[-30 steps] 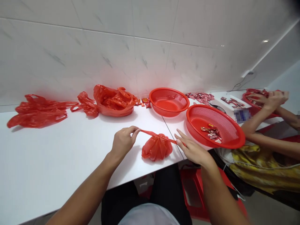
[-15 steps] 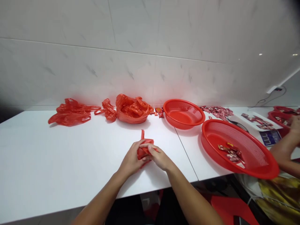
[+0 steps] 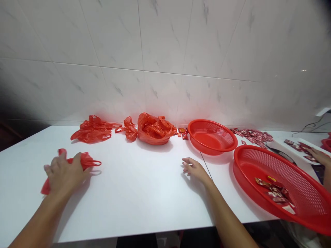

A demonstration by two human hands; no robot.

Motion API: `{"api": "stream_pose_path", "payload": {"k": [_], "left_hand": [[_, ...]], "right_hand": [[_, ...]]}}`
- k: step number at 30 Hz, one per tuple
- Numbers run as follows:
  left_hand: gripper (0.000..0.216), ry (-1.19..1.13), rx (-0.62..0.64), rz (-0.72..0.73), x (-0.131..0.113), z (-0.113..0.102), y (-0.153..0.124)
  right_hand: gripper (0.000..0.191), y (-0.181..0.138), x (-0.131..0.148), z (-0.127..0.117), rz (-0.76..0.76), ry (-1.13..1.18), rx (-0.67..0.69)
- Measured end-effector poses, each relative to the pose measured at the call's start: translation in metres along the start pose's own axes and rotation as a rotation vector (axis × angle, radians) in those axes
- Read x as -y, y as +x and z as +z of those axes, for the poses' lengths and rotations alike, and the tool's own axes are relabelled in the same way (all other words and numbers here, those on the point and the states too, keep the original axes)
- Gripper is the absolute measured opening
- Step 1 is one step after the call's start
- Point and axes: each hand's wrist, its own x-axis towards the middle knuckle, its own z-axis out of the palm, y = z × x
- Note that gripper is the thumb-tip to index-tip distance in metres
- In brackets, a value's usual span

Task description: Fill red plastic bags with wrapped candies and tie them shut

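At the left of the white table, my left hand [image 3: 64, 175] lies over a small red plastic bag [image 3: 86, 160] with its fingers curved around it. A loop handle sticks out of the bag to the right, and much of the bag is hidden beneath the palm. My right hand [image 3: 195, 169] is over the middle of the table, holding nothing, its fingers apart. The round red basket [image 3: 210, 150] is behind it, and a larger red basket [image 3: 245, 187] with several wrapped packets [image 3: 278, 193] is to its right.
Along the wall lie flattened red bags [image 3: 91, 132], a crumpled red bag [image 3: 130, 131] and a bowl-shaped red bag [image 3: 152, 139] stuffed with more plastic. Small red packets [image 3: 252, 136] are heaped at the back right. A co-worker's hand [image 3: 319, 156] reaches over a white tray there.
My hands have parted from the middle. The left has carried the red bag to the left; the right has let go of it and moved right, opening. The view has shifted left.
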Motion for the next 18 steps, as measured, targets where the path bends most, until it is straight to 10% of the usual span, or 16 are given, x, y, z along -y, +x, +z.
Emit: {"api": "stream_pose_path", "payload": {"k": [5,10,18], "left_hand": [[0.047,-0.335,0.103,0.254,-0.101,0.028,0.038],[0.058,-0.374,0.299,0.143,-0.198,0.058,0.062],[0.04,-0.322,0.218,0.184,-0.236,0.064,0.01]], "right_hand": [[0.071,0.012,-0.03,0.004,-0.032,0.131,-0.175],[0.079,0.012,-0.038,0.001,-0.052,0.185,-0.218],[0.078,0.016,-0.039,-0.004,-0.041,0.186,-0.198]]}}
